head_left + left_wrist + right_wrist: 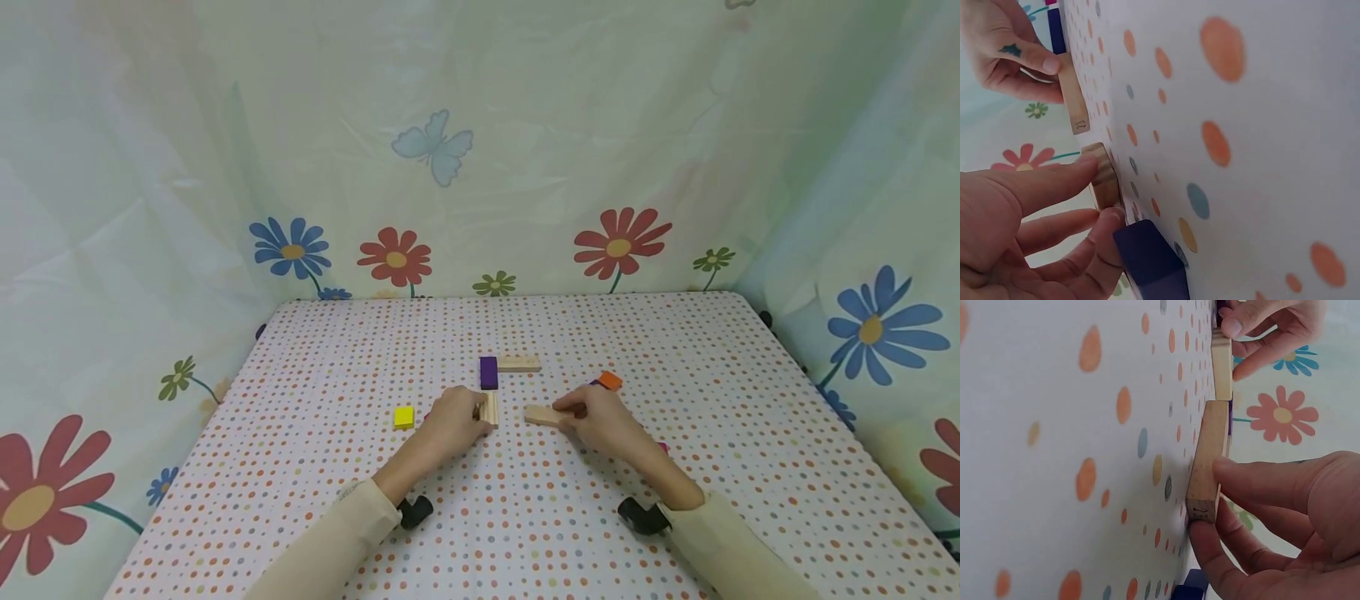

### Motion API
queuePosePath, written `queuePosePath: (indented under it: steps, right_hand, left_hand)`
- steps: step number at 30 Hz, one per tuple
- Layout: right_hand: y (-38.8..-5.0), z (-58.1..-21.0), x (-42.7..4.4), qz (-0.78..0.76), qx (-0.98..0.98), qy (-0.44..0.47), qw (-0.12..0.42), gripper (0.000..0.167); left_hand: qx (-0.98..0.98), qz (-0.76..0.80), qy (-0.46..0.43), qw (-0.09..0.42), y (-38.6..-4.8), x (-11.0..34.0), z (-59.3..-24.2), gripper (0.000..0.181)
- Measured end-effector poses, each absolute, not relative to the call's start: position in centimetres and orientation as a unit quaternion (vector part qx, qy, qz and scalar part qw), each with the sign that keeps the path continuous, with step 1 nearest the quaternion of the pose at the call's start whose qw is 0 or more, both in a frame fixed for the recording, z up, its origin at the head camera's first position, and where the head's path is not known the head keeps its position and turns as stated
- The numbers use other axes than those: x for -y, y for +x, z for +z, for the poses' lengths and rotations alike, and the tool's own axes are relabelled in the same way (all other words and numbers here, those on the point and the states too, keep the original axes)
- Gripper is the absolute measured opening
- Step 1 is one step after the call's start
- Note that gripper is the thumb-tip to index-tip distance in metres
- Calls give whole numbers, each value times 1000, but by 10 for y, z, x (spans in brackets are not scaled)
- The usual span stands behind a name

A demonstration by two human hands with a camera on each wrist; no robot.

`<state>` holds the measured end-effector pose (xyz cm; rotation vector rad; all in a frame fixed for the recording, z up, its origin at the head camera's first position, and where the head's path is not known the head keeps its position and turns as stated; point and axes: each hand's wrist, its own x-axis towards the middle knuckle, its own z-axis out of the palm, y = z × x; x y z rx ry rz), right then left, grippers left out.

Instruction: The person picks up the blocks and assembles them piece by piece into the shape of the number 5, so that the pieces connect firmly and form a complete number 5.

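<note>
My left hand point(452, 421) pinches a plain wooden block point(490, 410) lying lengthwise on the table. In the left wrist view its thumb and fingertips are on that block point(1105, 178), with a dark purple block point(1154, 259) close by the fingers. To the right, my right hand point(600, 419) grips a second wooden block point(542, 415), which points left toward the first. A printed number shows on the near end of this block point(1209, 456) in the right wrist view. Beyond the left hand, a purple block point(489, 372) adjoins another wooden block point(519, 364) laid crosswise.
A yellow block point(403, 417) lies left of the left hand. Behind the right hand are an orange block point(611, 380) and a partly hidden purple one point(597, 384). A pink piece point(663, 447) peeks out by the right wrist. The dotted tablecloth point(510, 533) ends at a flowered curtain point(525, 167).
</note>
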<state>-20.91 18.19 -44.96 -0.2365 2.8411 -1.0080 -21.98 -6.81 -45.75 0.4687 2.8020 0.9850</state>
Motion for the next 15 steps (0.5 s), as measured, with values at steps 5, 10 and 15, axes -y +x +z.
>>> queuePosePath:
  steps: [5, 10, 15]
  right_hand:
    - [-211, -448, -178, -332, -938, -84, 52, 22]
    - [-215, -448, -174, -331, -938, -85, 50, 21]
    - [-219, -450, -170, -325, -941, -79, 52, 22]
  left_hand:
    - [-934, 314, 158, 58, -223, 66, -458, 23]
    - [-937, 309, 155, 55, -224, 67, -458, 31]
    - [-936, 313, 148, 59, -223, 67, -457, 46]
